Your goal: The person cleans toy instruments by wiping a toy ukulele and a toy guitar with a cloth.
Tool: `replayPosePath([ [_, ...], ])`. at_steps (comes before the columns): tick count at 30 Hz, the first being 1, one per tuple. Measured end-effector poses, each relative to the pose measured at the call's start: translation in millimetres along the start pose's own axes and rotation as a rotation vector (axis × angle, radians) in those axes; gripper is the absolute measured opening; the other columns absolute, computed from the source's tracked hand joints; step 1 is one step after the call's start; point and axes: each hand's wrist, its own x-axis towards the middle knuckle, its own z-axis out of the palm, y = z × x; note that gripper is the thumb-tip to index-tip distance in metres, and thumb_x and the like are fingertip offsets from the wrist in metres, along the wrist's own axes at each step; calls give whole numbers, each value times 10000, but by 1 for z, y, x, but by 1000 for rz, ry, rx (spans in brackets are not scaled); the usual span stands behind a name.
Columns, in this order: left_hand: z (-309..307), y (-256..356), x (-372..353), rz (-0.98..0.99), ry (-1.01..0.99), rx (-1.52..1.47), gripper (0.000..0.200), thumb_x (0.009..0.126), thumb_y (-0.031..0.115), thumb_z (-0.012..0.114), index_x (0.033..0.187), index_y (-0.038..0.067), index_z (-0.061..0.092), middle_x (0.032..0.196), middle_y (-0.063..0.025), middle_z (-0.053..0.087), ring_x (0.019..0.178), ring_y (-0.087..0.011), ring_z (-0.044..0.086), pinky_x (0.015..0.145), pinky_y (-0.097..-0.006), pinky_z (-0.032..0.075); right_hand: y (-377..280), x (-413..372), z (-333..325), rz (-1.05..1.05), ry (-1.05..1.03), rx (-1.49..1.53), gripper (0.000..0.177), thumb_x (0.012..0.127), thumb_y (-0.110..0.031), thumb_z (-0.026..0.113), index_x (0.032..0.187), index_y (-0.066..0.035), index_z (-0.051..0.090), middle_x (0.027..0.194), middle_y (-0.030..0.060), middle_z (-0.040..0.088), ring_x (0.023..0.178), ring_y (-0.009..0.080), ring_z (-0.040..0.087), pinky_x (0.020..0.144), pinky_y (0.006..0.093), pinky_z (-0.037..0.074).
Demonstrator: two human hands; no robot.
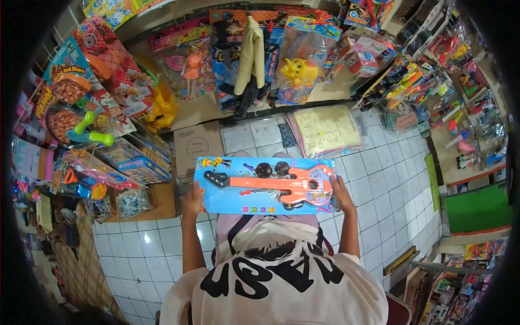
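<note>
Toy guitar pack (265, 185) lies crosswise above the person's lap, long side left to right. Left hand (191, 201): grip pinches the left edge. Right hand (342, 194): grip pinches the right edge; fingers behind the card cannot be made out. Clock box (197, 143) stands just beyond the pack's left end, paper stack (326, 131) beyond its right half, over tiled floor (254, 135).

Risk, judged: squeezing the ends inward could bow the card and strain the plastic front; one side loosening could tip the pack toward the floor.
</note>
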Motion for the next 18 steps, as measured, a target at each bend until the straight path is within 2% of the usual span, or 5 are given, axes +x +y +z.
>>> replayPosePath([
  [3, 24, 17, 7, 154, 505, 408, 569, 937, 460, 401, 1284, 11, 449, 1374, -231, 392, 1305, -409, 312, 1067, -568, 176, 35, 33, -22, -135, 119, -294, 829, 913, -499, 459, 1392, 114, 172, 1430, 265, 273, 1335, 314, 287, 1080, 326, 234],
  [7, 32, 97, -12, 499, 359, 392, 549, 908, 397, 492, 1313, 34, 422, 1438, -204, 307, 1359, -413, 195, 1062, -635, 26, -40, -2, 8, -191, 434, -935, 710, 909, -478, 463, 1413, -29, 244, 1422, 268, 267, 1352, 394, 221, 1086, 415, 216],
  [13, 64, 133, -22, 743, 230, 242, 482, 884, 361, 538, 1284, 99, 474, 1440, -160, 331, 1372, -398, 180, 1061, -626, -14, -131, 69, 91, -983, 36, -624, 599, 814, -252, 666, 1286, -32, 371, 1303, 250, 400, 1222, 399, 392, 1025, 440, 302],
  [15, 59, 129, -19, 743, 238, 199, 446, 873, 325, 561, 1248, 91, 500, 1429, -155, 347, 1369, -398, 189, 1063, -621, -23, -168, 113, 133, -1115, 7, -426, 586, 803, -237, 676, 1259, -9, 386, 1243, 260, 439, 1166, 411, 435, 987, 411, 352],
  [18, 50, 115, -20, 715, 261, 197, 424, 852, 272, 586, 1225, 84, 511, 1394, -135, 399, 1363, -384, 217, 1068, -614, -11, -218, 171, 181, -1139, 261, -339, 562, 794, -198, 678, 1239, 7, 402, 1206, 241, 462, 1133, 401, 451, 946, 404, 378],
])
